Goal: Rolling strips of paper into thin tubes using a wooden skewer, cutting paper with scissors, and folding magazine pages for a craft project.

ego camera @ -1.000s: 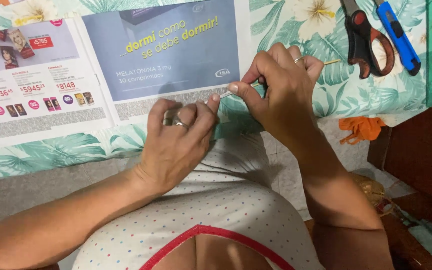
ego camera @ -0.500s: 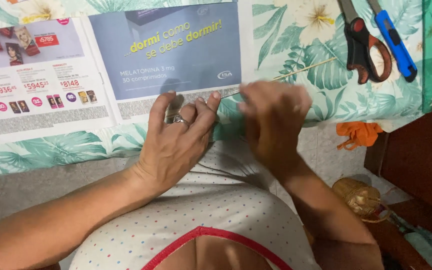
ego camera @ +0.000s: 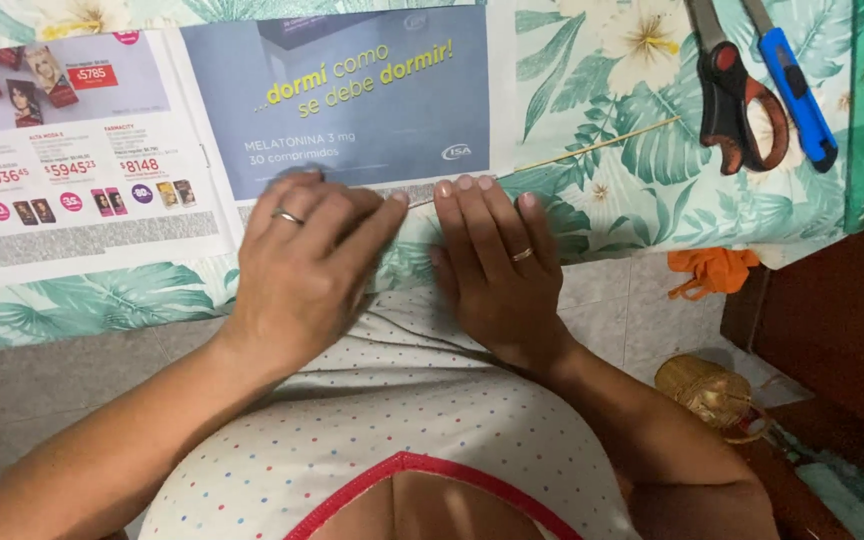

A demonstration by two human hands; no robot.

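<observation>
Pressing the left hand and the right hand side by side on the near edge of the blue flyer sheet, at the front rim of the worktop with its leafy floral cloth. Keeping both hands wide and flat, fingers stretched forward and close together, gripping nothing, palms bearing down on the paper. Lying under the right fingertips and running out to the right across the cloth: a thin wooden stick, its near end hidden beneath the hands.

Judging by this, rolling of the sheet's near edge around the stick looking barely begun: almost the whole sheet lying flat and unrolled beyond the fingers, so most of the rolling remaining. Not showing whether any paper is already wound on, the hands covering that spot. Lying just to the left of the sheet, flat and untouched: a catalogue page. Resting well to the right, apart from both hands: scissors and a blue cutter, neither in use.

Regarding containers, none showing on the worktop. Sitting down on the tiled floor at the right: an orange scrap and a golden woven object, possibly a small basket or jar; impossible telling what, if anything, is inside.
</observation>
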